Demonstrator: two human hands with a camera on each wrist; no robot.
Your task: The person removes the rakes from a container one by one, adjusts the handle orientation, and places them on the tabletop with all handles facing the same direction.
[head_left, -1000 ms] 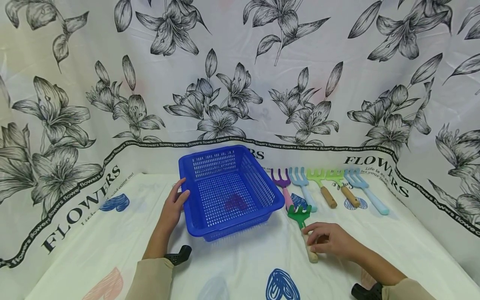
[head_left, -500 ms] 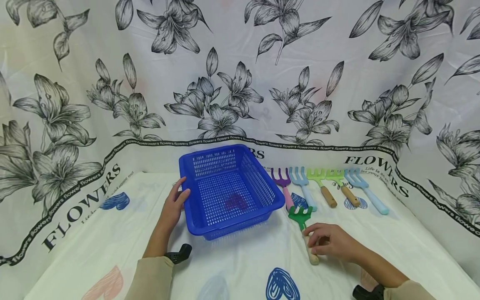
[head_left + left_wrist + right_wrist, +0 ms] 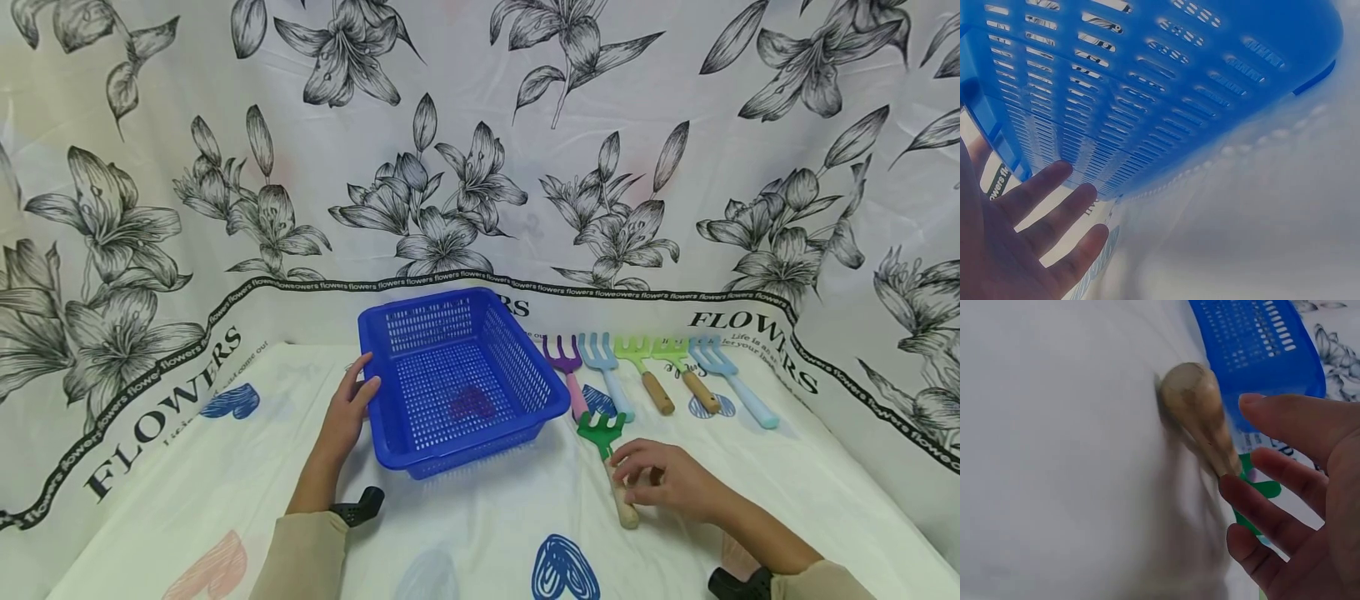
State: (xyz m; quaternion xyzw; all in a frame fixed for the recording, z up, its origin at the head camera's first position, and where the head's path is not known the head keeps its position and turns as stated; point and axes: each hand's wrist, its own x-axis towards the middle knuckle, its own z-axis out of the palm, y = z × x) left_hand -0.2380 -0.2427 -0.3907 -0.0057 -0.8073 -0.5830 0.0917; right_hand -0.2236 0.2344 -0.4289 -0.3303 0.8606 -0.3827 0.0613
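In the head view, my left hand (image 3: pixel 351 408) is at the left side of a blue perforated plastic basket (image 3: pixel 461 462), thumb and forefinger at its rim. The left wrist view shows the other fingers (image 3: pixel 1054 219) extended and spread beside the basket's slotted wall (image 3: pixel 1116 106). My right hand (image 3: pixel 667 479) hovers by a small green hand rake (image 3: pixel 602 429) lying on the cloth. In the right wrist view, the thumb (image 3: pixel 1297 419) is apart from the rake's pale wooden handle (image 3: pixel 1200 406), and one fingertip is right at the handle's side. Nothing is gripped there.
Behind the green rake lie a purple rake with a pink handle (image 3: pixel 573 392), two light blue rakes (image 3: pixel 611 387) (image 3: pixel 738 392) and two lime green rakes with wooden handles (image 3: pixel 652 387) (image 3: pixel 693 383). A flower-printed curtain (image 3: pixel 480 208) stands behind the cloth-covered table (image 3: pixel 465 533).
My right hand has shifted very slightly to the right, its fingers a little looser by the green rake's handle. The left hand, basket and rakes stay in place.
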